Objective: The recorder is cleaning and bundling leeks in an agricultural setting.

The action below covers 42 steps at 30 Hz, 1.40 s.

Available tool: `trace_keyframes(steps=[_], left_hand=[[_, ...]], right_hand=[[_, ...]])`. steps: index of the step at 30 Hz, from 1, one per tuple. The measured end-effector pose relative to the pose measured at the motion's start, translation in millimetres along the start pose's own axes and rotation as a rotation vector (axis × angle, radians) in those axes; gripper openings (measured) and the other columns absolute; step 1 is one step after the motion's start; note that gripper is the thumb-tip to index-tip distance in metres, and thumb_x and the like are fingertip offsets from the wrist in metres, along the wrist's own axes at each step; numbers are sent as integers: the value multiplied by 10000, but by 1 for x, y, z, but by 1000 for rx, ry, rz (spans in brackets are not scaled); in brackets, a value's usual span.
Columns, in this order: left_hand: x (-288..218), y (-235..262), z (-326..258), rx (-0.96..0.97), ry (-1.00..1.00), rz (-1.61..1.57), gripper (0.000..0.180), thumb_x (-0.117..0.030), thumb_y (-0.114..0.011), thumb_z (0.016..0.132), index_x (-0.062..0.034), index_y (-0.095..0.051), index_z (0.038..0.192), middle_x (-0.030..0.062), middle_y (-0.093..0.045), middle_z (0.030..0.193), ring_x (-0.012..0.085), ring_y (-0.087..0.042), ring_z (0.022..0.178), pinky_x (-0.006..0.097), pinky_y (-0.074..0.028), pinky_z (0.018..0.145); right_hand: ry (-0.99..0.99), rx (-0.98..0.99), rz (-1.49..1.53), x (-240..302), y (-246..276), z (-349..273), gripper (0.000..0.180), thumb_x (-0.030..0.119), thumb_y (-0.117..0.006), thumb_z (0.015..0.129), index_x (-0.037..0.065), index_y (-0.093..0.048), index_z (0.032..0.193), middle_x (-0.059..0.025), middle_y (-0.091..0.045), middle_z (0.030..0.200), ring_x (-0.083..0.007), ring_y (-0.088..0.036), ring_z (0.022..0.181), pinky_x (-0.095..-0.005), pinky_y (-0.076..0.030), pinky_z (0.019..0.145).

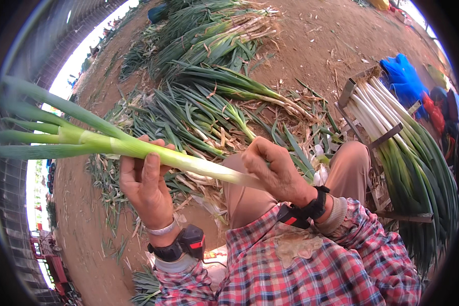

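A long green onion [188,164] lies slantwise before me, its spread green leaves to the left and its pale white end to the right. My left hand [147,191] is closed round the middle of the stalk, thumb on top. Against the white end, my right hand [278,171] is curled closed; the tip of the stalk disappears beneath it, so its exact grip is partly hidden. To the right, a bundle of green onions [415,173] rests in a metal rack [403,218], white ends at the far side and green leaves toward me.
Loose green onions [199,109] and torn leaves cover the ground ahead, with a larger heap [209,38] beyond. Blue netting [404,76] and a red bag [433,108] are past the rack. My bent knee [349,163] stands between the rack and my hands.
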<state>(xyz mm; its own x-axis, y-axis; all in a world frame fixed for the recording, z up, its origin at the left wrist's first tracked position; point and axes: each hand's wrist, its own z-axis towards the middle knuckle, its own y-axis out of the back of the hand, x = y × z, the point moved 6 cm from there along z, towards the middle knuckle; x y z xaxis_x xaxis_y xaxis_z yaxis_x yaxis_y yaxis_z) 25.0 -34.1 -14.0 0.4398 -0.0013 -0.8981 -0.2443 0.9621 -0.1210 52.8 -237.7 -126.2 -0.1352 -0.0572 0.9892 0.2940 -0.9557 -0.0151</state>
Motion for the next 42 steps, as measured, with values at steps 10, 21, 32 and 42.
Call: trace_keyframes(steps=[10,21,32,42], left_hand=[[10,-1,0,-3,58,21,341,-75,-604,906,47,-497,1206,158,-638,1033,257,-661,928,339,-588,781],[34,-5,8,66,129,-16,361,-120,-565,934,47,-470,1240,148,-613,1089,242,-649,963,336,-586,769],[1,154,43,-321,-30,74,328,-175,-557,955,1,-487,1222,115,-604,1110,194,-625,985,310,-571,782],[8,122,39,-453,-24,112,260,-184,-681,879,-23,-542,1029,84,-654,921,156,-666,773,255,-589,667]], right_hand=[[679,-50,-610,38,-2,-26,124,102,-637,825,49,-526,842,-104,-507,769,-309,-536,714,-379,-445,599],[-116,-117,981,-42,43,-25,194,217,-450,1006,57,-523,925,-57,-583,828,-135,-554,639,-314,-511,692],[-240,-430,-619,-147,179,-75,139,200,-604,858,77,-575,917,-51,-614,803,-258,-577,630,-341,-445,596],[-44,57,-683,-88,100,-55,188,171,-618,839,16,-615,945,-152,-610,840,-297,-603,832,-372,-472,734]])
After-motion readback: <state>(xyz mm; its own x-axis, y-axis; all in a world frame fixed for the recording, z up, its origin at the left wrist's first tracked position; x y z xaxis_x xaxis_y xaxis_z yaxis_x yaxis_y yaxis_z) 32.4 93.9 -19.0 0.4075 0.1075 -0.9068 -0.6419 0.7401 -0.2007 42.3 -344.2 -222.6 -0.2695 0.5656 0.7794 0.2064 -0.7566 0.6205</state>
